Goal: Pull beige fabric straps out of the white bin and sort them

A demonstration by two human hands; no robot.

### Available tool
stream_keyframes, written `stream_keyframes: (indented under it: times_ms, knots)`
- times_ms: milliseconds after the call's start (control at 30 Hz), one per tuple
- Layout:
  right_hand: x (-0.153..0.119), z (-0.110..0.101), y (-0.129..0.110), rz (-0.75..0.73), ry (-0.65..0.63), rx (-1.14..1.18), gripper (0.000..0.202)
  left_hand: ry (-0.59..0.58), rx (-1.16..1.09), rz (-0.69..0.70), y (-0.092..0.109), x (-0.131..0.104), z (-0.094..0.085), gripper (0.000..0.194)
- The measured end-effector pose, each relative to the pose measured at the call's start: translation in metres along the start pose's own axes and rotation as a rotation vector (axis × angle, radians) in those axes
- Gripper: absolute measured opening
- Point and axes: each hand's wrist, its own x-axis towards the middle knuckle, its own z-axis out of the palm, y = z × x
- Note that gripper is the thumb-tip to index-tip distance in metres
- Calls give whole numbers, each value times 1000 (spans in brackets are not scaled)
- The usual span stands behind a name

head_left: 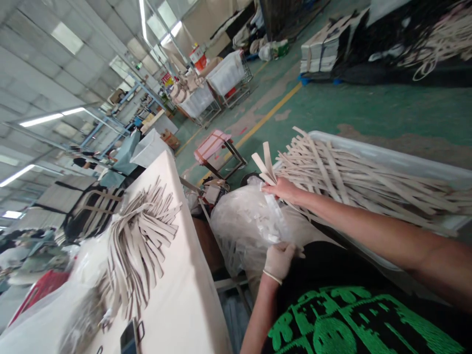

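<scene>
My right hand (283,190) is closed around a few beige fabric strips (262,164), whose ends stick out past the fingers. Beneath it, a clear plastic bag (239,211) with small pale scraps on it lies over my lap. My left hand (279,261), in a white glove, is curled shut at the near edge of this bag, close to my black shirt. Its fingertips are partly hidden, but bag film seems pinched in them. Beside my right arm, a white plastic tub (387,147) is heaped with many loose strips (354,182) of the same kind.
On the white-topped table (184,275) at left lie a tied bundle of strips (140,236) and a phone (129,338). A pink-topped stool (212,146) stands ahead. Wheeled carts (228,73) are farther back on the green floor. A person (86,160) is far left.
</scene>
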Motion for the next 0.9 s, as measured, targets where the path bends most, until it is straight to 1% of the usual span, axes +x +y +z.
stream_keyframes:
  times_ms: [33,67,100,167,233,267,333,400,467,567,667,733,900]
  knots:
    - [0,0,3,6,-9,-3,20,-40,-40,2,-1,0,-1,49]
    - [0,0,7,13,-23,-5,23,-50,-112,0,-2,1,-3,52]
    - [-2,0,12,23,-42,-7,27,-17,-201,-10,-1,2,-6,55]
    - [-10,-3,23,57,-120,10,35,120,-415,-27,4,4,-13,62]
    - [-26,-5,36,93,-225,59,44,272,-629,-24,16,4,-24,64]
    - [-36,-7,43,98,-274,91,47,322,-723,-18,24,4,-30,63]
    - [-59,-9,56,87,-354,130,53,374,-869,-2,41,3,-42,56]
    - [-82,-10,66,65,-429,104,57,408,-956,-16,55,3,-52,49]
    - [-100,-9,71,51,-518,27,63,465,-1022,-27,64,6,-57,42]
    - [-116,-6,70,13,-591,-139,73,537,-1072,-30,69,12,-54,26]
    - [-120,-1,65,-13,-576,-247,76,563,-1055,-11,68,19,-42,19]
    - [-118,3,62,-16,-565,-259,77,566,-1024,14,66,23,-34,22]
    - [-109,10,60,-6,-562,-208,78,526,-895,72,58,34,-23,41]
